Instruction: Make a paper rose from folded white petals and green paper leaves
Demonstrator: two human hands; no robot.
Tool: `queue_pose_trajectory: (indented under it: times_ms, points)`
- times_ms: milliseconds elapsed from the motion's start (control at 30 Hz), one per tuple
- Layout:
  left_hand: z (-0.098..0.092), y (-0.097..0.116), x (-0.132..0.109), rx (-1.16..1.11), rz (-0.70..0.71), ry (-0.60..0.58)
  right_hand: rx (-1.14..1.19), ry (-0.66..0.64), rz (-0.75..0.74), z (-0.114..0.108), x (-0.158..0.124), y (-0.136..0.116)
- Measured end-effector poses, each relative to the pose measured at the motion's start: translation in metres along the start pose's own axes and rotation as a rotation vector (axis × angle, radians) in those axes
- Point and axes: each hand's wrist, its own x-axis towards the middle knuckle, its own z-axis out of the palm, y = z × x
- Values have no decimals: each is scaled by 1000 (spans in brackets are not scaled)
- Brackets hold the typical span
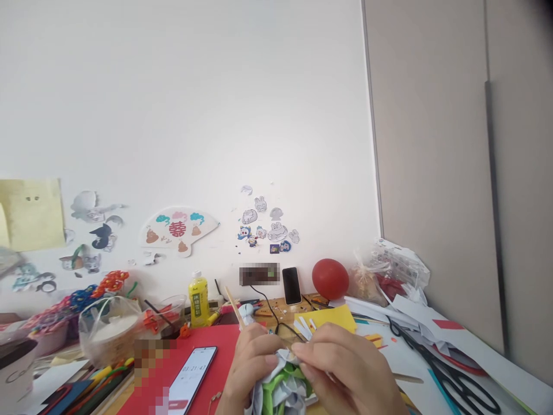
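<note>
At the bottom centre is a crumpled bundle of white and green paper (283, 389), low between my two hands. My left hand (254, 360) is closed around the bundle's left side. A wooden chopstick (234, 307) sticks up out of that same hand, tilted to the left. My right hand (341, 369) is closed in a pinch, thumb and fingertips on the top edge of the paper. The bundle's lower part falls outside the view, and my palms are hidden.
Left lie a phone with a timer (193, 377) and red card (144, 389). Behind stand a yellow bottle (199, 300), an upright dark-screened phone (291, 286) and a red balloon (330, 279). Black scissors (458, 380) lie on white paper at right; yellow paper (332, 317) lies beyond my right hand.
</note>
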Motion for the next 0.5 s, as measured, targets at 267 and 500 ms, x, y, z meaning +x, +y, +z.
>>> queue_pose_trajectory:
  times_ms: [267,500]
  points:
    - [1,3,3,-29,-39,-29,-2,73,0,0,8,-2]
    - [-1,0,4,-43,-6,-81,-133,4,25,4,-3,-1]
